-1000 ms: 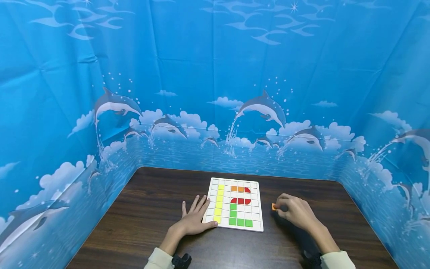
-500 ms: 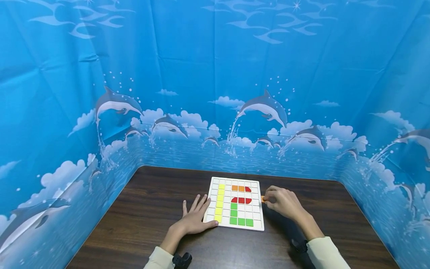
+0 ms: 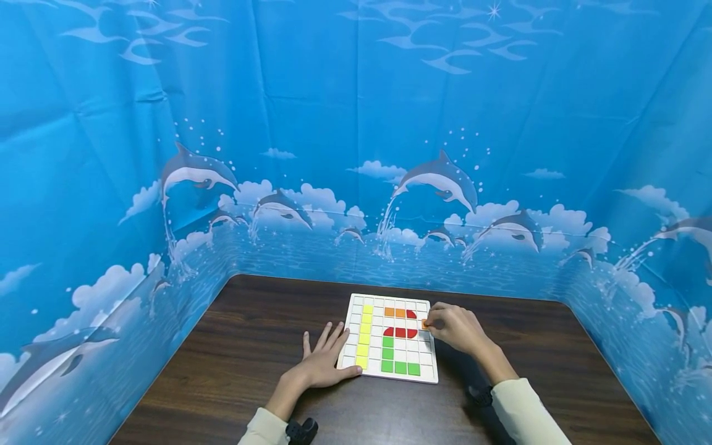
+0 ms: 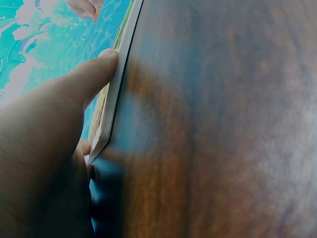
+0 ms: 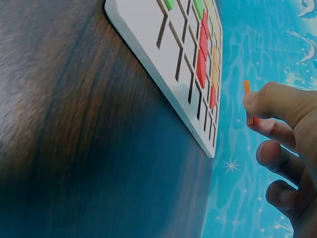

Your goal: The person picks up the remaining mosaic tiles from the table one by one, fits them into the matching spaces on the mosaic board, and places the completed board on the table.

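Observation:
A white grid board [image 3: 426,360] lies on the table. My left hand [image 3: 321,366] rests at its left side with fingers spread, the thumb on the near left corner; in the left wrist view the thumb [image 4: 101,69] presses the board's edge. Between thumb and forefinger, my right hand [image 3: 460,329] pinches a small orange tile [image 3: 425,324] over the board's right part. The right wrist view shows that tile [image 5: 247,87] edge-on, raised above the board. Set in the grid are a yellow column [image 3: 364,339], two orange tiles [image 3: 395,313] beside a red rounded tile [image 3: 411,314], a red row [image 3: 400,333] and a green L-shape [image 3: 387,353].
The dark wooden table [image 3: 250,334] reaches back to a blue curtain [image 3: 311,123] printed with dolphins, which surrounds it on the far side and both flanks. A black wrist strap [image 3: 300,431] sits on the left forearm.
My right hand has moved left and away from me, carrying the orange tile from the table beside the board to over its right edge. The left hand has stayed put.

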Motion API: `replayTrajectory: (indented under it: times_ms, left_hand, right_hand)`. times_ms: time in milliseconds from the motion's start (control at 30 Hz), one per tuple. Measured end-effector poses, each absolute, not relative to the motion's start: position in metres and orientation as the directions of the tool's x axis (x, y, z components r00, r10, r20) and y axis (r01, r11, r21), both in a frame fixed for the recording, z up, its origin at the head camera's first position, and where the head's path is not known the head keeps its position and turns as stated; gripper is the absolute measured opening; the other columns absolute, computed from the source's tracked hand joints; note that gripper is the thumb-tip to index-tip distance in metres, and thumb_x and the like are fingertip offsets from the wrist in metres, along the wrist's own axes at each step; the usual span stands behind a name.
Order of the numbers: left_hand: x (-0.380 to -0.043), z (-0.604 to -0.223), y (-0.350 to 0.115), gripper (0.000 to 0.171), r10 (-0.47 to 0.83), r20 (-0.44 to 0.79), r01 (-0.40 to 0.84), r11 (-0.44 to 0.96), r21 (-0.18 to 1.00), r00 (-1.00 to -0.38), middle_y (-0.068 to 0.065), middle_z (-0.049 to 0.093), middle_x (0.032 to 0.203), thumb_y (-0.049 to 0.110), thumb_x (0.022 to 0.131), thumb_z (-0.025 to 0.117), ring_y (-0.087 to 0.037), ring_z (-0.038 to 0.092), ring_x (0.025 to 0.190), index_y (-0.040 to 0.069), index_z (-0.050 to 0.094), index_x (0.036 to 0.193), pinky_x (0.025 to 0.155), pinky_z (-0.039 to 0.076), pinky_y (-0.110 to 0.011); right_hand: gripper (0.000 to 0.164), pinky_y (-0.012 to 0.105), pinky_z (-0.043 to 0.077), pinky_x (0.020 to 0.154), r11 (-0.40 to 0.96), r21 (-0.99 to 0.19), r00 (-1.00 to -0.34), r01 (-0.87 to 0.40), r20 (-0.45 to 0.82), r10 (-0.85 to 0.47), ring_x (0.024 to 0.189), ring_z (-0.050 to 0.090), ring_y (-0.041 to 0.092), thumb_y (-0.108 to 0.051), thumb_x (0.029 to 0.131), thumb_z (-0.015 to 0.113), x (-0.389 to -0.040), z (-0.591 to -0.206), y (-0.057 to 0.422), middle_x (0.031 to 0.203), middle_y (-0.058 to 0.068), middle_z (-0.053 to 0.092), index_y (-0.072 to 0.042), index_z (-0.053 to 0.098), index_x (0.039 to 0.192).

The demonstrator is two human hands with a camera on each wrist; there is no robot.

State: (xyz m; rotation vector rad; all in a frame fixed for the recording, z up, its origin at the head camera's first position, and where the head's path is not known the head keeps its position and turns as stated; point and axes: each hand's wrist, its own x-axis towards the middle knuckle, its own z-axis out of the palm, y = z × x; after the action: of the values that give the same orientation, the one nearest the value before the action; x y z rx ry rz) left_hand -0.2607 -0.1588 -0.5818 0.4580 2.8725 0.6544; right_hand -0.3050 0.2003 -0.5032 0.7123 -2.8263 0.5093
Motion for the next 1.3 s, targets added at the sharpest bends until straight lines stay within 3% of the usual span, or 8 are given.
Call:
replayTrajectory:
  times_ms: [233,500,767,1033,1300]
  left_hand:
    - [-0.254,-0.568,-0.157,0.109,0.342,-0.103,0.258,0.846,0.467,-0.934,-0.004,0.012,0.182,0.085,0.091,0.056,-0.035,0.001,0.169,0.019,0.024,0.172,0.122,-0.018,-0.078]
    - [-0.245,-0.55,-0.156,0.108,0.363,-0.093,0.264,0.809,0.525,-0.927,-0.01,0.015,0.18,0.079,0.092,0.061,-0.038,0.002,0.168,0.013,0.027,0.17,0.121,-0.017,-0.08]
    - [-0.252,-0.568,-0.157,0.109,0.338,-0.091,0.256,0.839,0.48,-0.937,-0.004,0.011,0.182,0.086,0.091,0.053,-0.035,0.0,0.169,0.02,0.023,0.172,0.122,-0.018,-0.077]
    - [-0.251,-0.566,-0.159,0.109,0.361,-0.073,0.277,0.818,0.504,-0.93,-0.006,0.011,0.182,0.083,0.092,0.057,-0.036,-0.002,0.168,0.018,0.023,0.172,0.119,-0.02,-0.08]
    - [-0.254,-0.571,-0.16,0.11,0.357,-0.064,0.277,0.816,0.508,-0.932,-0.005,0.011,0.182,0.085,0.09,0.055,-0.037,-0.002,0.168,0.02,0.023,0.172,0.119,-0.02,-0.08]
  right_hand:
    - [0.006,0.025,0.046,0.062,0.81,-0.284,-0.854,-0.513,0.263,-0.449,0.089,0.071,0.018,-0.017,0.089,0.087,-0.316,-0.509,0.192,0.114,-0.001,0.078,-0.021,0.086,0.093]
    - [0.008,0.022,0.044,0.057,0.807,-0.286,-0.853,-0.517,0.251,-0.458,0.088,0.071,0.014,-0.025,0.09,0.088,-0.328,-0.519,0.183,0.111,-0.005,0.078,-0.017,0.087,0.091]
    - [0.004,0.026,0.046,0.058,0.839,-0.242,-0.87,-0.487,0.219,-0.442,0.088,0.071,0.015,-0.019,0.089,0.087,-0.332,-0.525,0.171,0.112,-0.003,0.078,-0.022,0.085,0.09]
    - [0.008,0.026,0.045,0.057,0.842,-0.214,-0.867,-0.496,0.169,-0.468,0.084,0.067,0.014,-0.017,0.091,0.086,-0.332,-0.524,0.168,0.115,-0.002,0.076,-0.023,0.087,0.096]
    - [0.013,0.03,0.052,0.063,0.836,-0.152,-0.849,-0.527,0.134,-0.511,0.085,0.069,0.016,-0.015,0.093,0.083,-0.33,-0.518,0.169,0.115,-0.001,0.076,-0.022,0.088,0.104]
